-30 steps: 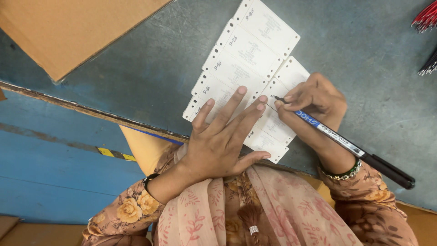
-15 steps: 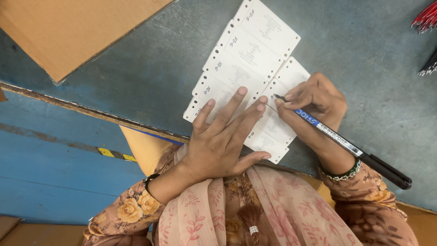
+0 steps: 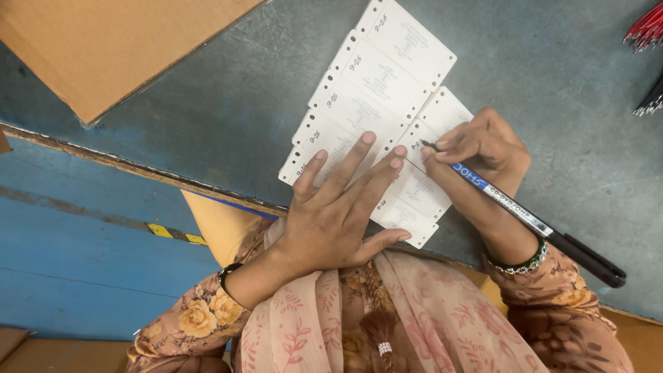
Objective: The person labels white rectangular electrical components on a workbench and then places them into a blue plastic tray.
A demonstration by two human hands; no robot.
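— How many white perforated label cards (image 3: pixel 378 90) are on the grey-blue table (image 3: pixel 228 103)?

— Two strips side by side. In the left strip I count five; in the right one about four, though the hands cover part of it, so that count is unsure.

— Pens?

— One black marker pen (image 3: pixel 532 220), on the right.

— Hands?

— Two: the left hand (image 3: pixel 335 214) and the right hand (image 3: pixel 483 148).

— Anything else?

— One brown cardboard sheet (image 3: pixel 103 48) at far left. One beaded bracelet (image 3: pixel 521 264). Two bundles of thin sticks at the far right edge, one red (image 3: pixel 646 27), one black (image 3: pixel 651 100).
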